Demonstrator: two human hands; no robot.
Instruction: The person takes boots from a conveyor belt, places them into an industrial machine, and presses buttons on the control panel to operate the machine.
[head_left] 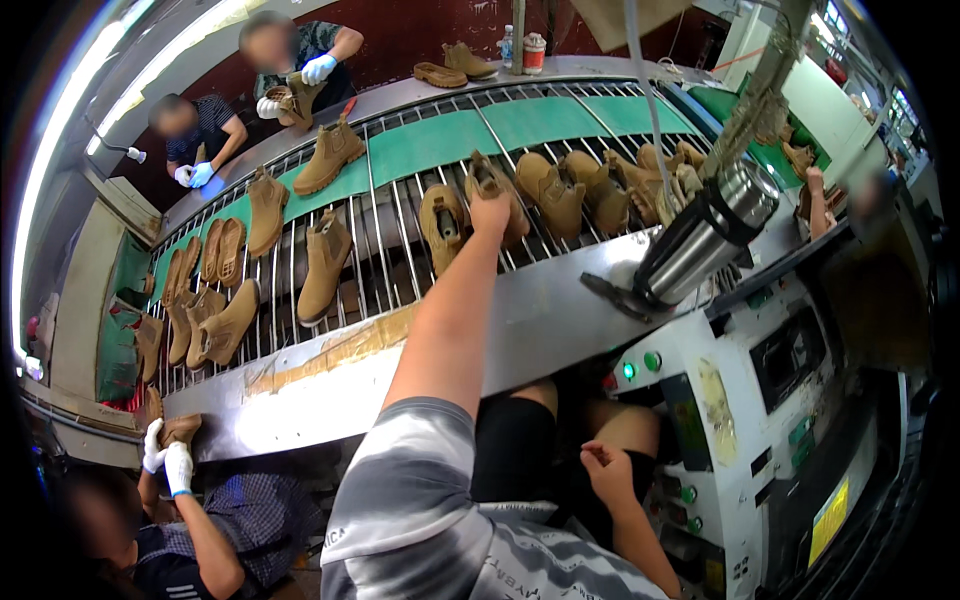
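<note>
My left arm stretches over the rack, and my left hand (489, 213) is closed on the upper of a tan ankle boot (513, 215), which still sits among the others on the bars. Just left of it lies another tan boot (442, 225); to its right stands a tan boot (551, 195) with more crowded behind. Low by my thigh hangs my right hand (608, 474), its fingers loosely curled together and nothing visible in them. Farther left on the rack an upright tan boot (325, 268) stands apart from both hands.
A metal-bar conveyor (378, 245) with green sheets (430, 142) crosses ahead. A steel flask (705, 235) stands on its near ledge at right, above a machine panel (720, 400). Co-workers handle boots at far left and at near left, where a gloved hand (178, 468) holds a shoe.
</note>
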